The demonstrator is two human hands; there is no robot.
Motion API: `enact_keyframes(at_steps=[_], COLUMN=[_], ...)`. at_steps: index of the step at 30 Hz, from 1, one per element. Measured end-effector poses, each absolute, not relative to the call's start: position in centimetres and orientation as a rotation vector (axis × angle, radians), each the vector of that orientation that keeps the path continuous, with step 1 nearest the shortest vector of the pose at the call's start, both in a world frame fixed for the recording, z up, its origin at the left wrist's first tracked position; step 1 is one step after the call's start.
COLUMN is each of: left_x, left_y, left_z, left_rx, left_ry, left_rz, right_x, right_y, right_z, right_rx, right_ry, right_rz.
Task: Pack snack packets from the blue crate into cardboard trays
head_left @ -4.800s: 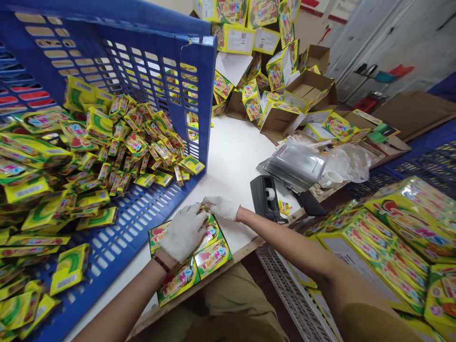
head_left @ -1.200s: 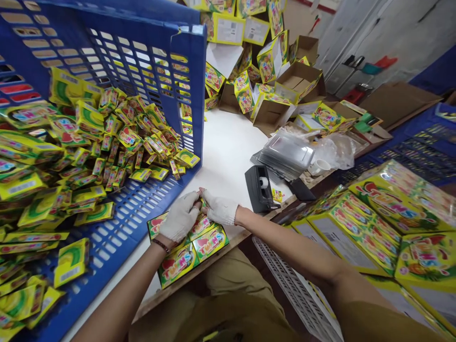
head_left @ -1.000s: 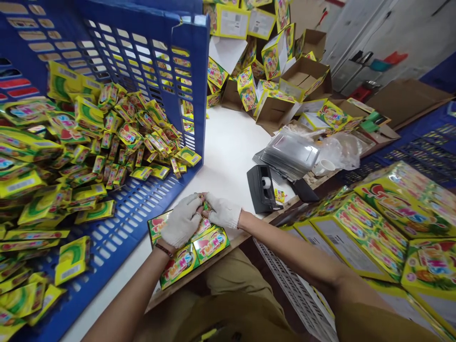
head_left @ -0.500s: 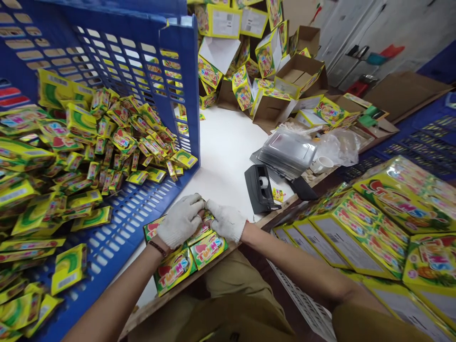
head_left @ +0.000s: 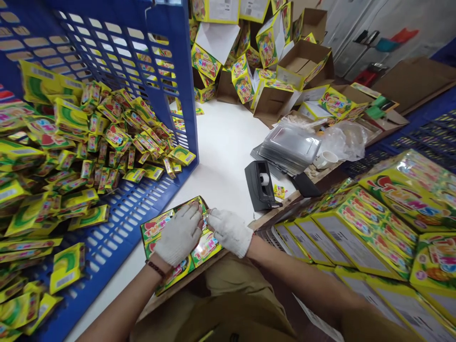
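A flat display box (head_left: 145, 236) filled with small yellow-green candy packs (head_left: 205, 248) lies at the table's front edge. My left hand (head_left: 181, 233), in a white knit glove, rests flat over the packs with its fingers stretched out. Also gloved, my right hand (head_left: 231, 232) lies against the box's right side. Its fingers are extended and their tips touch the packs near that edge. Neither hand grips anything that I can see. Both hands hide part of the packs beneath them.
A blue crate (head_left: 142, 187) with many loose packs stands at left. Beyond my right hand are a black tape dispenser (head_left: 259, 187), stacked clear plastic covers (head_left: 290, 145) and a white cup (head_left: 325, 160). Empty cartons (head_left: 274, 97) pile up behind; wrapped boxes (head_left: 359, 232) stand at right.
My hands have drawn slightly apart, and the left one now lies flatter across the packs. More of the box's far edge shows. The whole view has shifted a little.
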State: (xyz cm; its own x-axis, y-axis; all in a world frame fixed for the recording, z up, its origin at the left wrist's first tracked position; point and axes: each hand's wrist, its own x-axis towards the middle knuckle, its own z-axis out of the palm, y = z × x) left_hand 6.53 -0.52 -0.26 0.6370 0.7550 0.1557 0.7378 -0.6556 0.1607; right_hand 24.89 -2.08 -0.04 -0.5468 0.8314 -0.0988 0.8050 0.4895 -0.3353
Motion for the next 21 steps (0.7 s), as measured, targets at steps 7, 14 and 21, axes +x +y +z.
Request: enact_keyframes(at_steps=[7, 14, 21], left_x=[7.2, 7.1, 7.6], left_y=[0.6, 1.7, -0.4], left_z=[0.9, 1.8, 1.8], left_rx=[2.652, 2.465, 2.551], left_ry=[1.179, 1.128, 1.365], left_rz=[0.220, 0.101, 0.098], right_x=[24.7, 25.4, 22.1], right_y=[-2.0, 1.0, 13.2], right_z=[-1.3, -0.3, 0.6], right_rx=[-1.373, -1.317, -1.679], right_ry=[-2.684, -2.373, -2.282], right_rz=[0.473, 0.752, 0.337])
